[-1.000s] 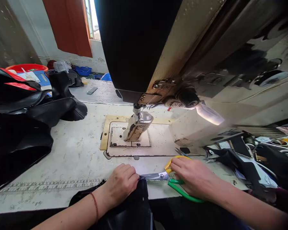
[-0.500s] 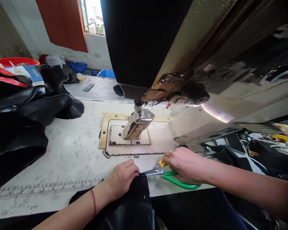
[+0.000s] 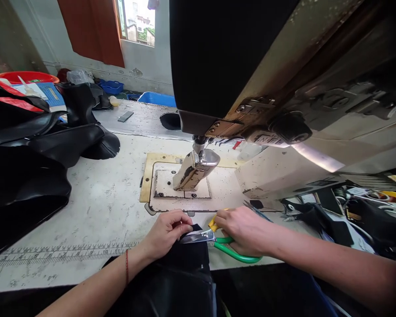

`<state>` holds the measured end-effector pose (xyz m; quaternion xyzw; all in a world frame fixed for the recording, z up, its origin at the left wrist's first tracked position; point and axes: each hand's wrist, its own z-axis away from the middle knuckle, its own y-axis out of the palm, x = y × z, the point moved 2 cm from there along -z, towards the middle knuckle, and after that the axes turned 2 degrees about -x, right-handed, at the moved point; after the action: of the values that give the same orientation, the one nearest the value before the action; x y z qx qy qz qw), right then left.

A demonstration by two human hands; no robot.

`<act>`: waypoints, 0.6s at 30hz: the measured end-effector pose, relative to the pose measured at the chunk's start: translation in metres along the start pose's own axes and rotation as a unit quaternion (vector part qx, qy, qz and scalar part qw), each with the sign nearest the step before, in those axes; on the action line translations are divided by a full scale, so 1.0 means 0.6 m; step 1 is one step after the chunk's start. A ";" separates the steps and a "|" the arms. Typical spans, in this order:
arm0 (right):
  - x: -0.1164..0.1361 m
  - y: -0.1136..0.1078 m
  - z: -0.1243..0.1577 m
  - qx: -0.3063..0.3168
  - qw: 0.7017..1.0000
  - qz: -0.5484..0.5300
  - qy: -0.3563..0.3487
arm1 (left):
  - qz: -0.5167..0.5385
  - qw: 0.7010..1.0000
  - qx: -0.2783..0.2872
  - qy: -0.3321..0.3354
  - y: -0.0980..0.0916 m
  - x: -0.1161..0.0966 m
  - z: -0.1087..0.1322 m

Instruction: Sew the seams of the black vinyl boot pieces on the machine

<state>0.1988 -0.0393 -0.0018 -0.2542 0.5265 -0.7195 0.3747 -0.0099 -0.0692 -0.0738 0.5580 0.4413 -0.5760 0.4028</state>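
Black material hangs over the table's front edge and across the lap. My left hand pinches its upper edge between thumb and fingers, and a small black flap sticks up beside the fingertips. My right hand is closed around scissors with green handles and yellow wrapping on one loop. The scissor blades point left, lying across the material's edge just below my left fingertips. Part of the lower blade is against the black material.
A sewing machine post rises behind the hands, under the large machine head. Black leather pieces are piled at left. A ruler strip runs along the front. Dark tweezers or snips lie behind my right hand.
The scissors and my right hand have moved left, the blades now further across the material. A small black flap now stands up by my left fingertips. The view has shifted slightly.
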 end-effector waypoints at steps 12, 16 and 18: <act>0.056 -0.025 -0.076 0.024 0.996 0.046 -0.073 | 0.208 0.959 -0.190 -0.028 -0.029 -0.005 -0.003; 0.078 -0.038 -0.104 0.026 0.991 0.079 -0.103 | 0.241 0.926 -0.291 -0.024 -0.049 0.002 -0.004; 0.075 -0.048 -0.097 0.044 0.992 0.080 -0.091 | 0.244 0.902 -0.355 -0.025 -0.064 0.010 -0.006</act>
<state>0.1199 -0.0379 0.0055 -0.2586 0.4766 -0.6837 0.4884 -0.0460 -0.0546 -0.0777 0.4535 0.4563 -0.2788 0.7130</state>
